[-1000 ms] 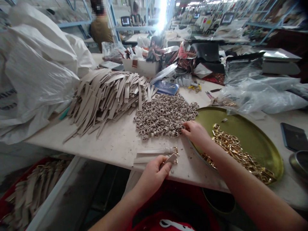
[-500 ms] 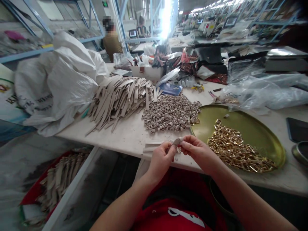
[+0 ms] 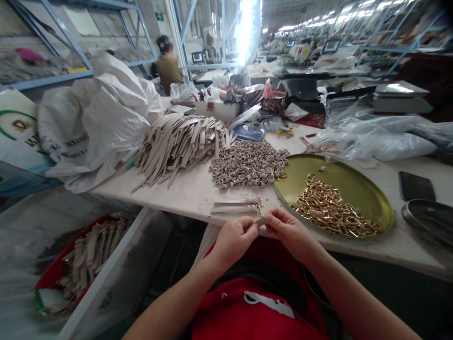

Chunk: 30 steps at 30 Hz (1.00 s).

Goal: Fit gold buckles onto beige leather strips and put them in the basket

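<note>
My left hand (image 3: 234, 242) pinches a short grey-beige strap (image 3: 261, 221) between thumb and fingers at the table's front edge. My right hand (image 3: 286, 230) is closed at the strap's other end, thumb and forefinger pressed together; any small part between them is hidden. Just beyond my hands lie a few finished-looking straps (image 3: 233, 208) with gold metal ends. Farther back is a heap of small beige strap loops (image 3: 244, 165). To the right, gold metal buckles or clasps (image 3: 332, 208) are piled in a round gold tray (image 3: 354, 172).
Loose beige strips (image 3: 180, 141) are heaped left of the loops, beside a white woven sack (image 3: 102, 123). A red-rimmed container (image 3: 56, 267) of straps stands low left. A phone (image 3: 416, 186) and a dark round dish (image 3: 430, 222) lie right. A person (image 3: 169, 71) sits farther back.
Both hands have drawn slightly down toward my body with the strap, uncovering the straps with gold ends on the table. The camera view has shifted a little to the right.
</note>
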Motion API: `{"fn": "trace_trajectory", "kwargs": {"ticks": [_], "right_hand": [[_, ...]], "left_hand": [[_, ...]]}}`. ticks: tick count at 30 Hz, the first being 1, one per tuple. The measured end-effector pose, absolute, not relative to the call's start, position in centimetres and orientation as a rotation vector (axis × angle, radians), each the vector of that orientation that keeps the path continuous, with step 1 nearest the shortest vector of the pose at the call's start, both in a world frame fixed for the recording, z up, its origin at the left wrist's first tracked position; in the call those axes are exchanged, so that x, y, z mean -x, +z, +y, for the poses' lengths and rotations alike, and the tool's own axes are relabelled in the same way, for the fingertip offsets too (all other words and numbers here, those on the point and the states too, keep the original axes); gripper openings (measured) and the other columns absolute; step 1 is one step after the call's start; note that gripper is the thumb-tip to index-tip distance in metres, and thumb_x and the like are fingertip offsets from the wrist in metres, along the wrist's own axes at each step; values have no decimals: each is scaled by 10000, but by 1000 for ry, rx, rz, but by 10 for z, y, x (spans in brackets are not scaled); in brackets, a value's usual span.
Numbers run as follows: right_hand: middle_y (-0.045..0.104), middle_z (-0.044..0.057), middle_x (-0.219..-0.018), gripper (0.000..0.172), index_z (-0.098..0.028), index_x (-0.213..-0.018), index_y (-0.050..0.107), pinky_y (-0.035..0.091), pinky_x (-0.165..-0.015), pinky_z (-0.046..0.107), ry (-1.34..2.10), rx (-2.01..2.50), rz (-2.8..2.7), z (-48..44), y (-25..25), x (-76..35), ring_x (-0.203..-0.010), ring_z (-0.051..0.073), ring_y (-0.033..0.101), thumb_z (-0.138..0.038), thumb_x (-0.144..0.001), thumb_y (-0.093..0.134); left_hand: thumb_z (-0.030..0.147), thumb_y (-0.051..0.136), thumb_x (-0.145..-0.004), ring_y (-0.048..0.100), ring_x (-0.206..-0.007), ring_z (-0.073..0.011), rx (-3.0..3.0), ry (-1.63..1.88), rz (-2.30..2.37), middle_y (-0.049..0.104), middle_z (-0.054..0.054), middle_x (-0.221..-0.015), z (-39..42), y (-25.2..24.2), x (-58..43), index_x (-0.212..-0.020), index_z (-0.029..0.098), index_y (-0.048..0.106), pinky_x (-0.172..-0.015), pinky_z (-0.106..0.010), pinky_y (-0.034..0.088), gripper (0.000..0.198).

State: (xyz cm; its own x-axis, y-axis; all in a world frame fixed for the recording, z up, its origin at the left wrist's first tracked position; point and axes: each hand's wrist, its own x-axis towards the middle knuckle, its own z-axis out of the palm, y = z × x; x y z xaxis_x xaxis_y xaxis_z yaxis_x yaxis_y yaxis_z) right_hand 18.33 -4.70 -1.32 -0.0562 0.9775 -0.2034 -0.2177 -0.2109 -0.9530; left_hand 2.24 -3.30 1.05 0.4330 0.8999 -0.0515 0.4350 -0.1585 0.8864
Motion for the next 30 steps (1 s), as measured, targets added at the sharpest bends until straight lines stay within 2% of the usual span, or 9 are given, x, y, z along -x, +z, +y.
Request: {"fn": "trace_trajectory", "kwargs": {"ticks": [5, 12, 16, 22, 25, 28, 30], "right_hand": [[488, -41, -650, 276, -200, -716, 540, 358, -564, 225, 1391, 1159, -890, -55, -15, -171, -582, 104, 416, -450, -730, 657], [498, -30, -692, 242, -210, -731, 546, 386, -624, 235, 1145, 1199, -1044, -66, -17, -162, -661, 127, 447, -430, -742, 647], [497, -38, -680, 253, -207, -747, 539, 384, -594, 226, 1241, 1210, -963, -66, -19, -162, -625, 116, 447, -443, -754, 632], [521, -35, -669, 245, -201, -732, 553, 406, -634, 239, 1444, 1170, -851, -61, -25, -167, -637, 113, 471, -430, -764, 635], [545, -40, -658, 233, -209, -744, 579, 411, -615, 224, 1551, 1084, -698, -57, -29, -170, -620, 104, 480, -395, -695, 711], [590, -29, -707, 286, -217, -828, 619, 430, -627, 232, 1642, 1039, -570, -52, -31, -170, -640, 111, 518, -343, -621, 772], [602, -17, -700, 268, -206, -826, 631, 437, -631, 242, 1694, 1050, -544, -49, -31, -169, -645, 119, 533, -339, -635, 763]], "left_hand": [[295, 413, -826, 395, -552, -97, -1683, 681, 1227, 440, 36, -572, -41, 12, -24, -652, 150, 551, -526, -205, 290, 265], [308, 412, -841, 372, -522, -95, -1888, 645, 1251, 396, 41, -540, -51, 10, -22, -581, 179, 436, -512, -215, 251, 292], [299, 407, -843, 367, -521, -92, -1839, 650, 1294, 388, 42, -540, -50, 8, -23, -586, 177, 431, -511, -216, 244, 285], [291, 409, -841, 377, -539, -94, -1825, 618, 1211, 409, 41, -557, -41, 1, -22, -605, 171, 462, -517, -207, 259, 270], [280, 412, -838, 395, -549, -101, -1837, 579, 1158, 431, 36, -562, -36, -4, -22, -609, 170, 479, -519, -206, 274, 263], [290, 390, -852, 445, -586, -116, -1808, 575, 1140, 509, 17, -616, -32, -8, -24, -669, 170, 525, -548, -209, 314, 257], [290, 413, -843, 472, -598, -123, -1761, 571, 1167, 547, 10, -658, -31, -10, -26, -784, 173, 546, -560, -213, 338, 187]]}}
